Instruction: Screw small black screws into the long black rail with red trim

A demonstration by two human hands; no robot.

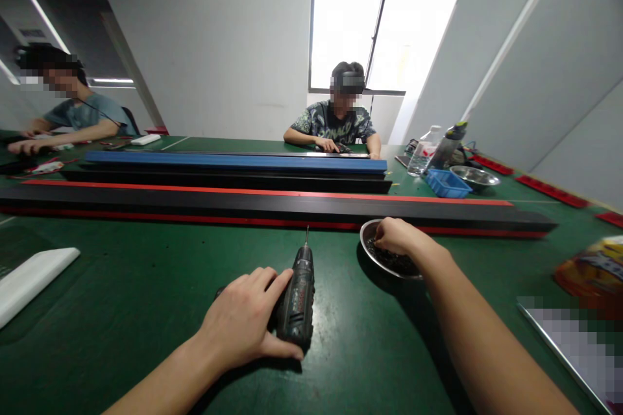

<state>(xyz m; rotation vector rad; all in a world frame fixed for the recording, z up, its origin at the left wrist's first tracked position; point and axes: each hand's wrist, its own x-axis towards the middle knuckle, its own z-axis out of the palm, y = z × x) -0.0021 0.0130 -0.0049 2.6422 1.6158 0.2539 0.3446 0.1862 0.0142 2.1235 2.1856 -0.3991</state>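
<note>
My left hand is wrapped round a dark cordless screwdriver, whose bit points away from me toward a long black rail with red edges. My right hand reaches into a small metal bowl of small dark screws, fingers curled down and pinched among them. What the fingers hold is hidden. The bowl sits on the green table just in front of the rail.
Behind the red-edged rail lie a black rail and a blue one. Two people sit at the far side. A blue tray, a steel bowl and bottles stand at right; a white piece lies at left.
</note>
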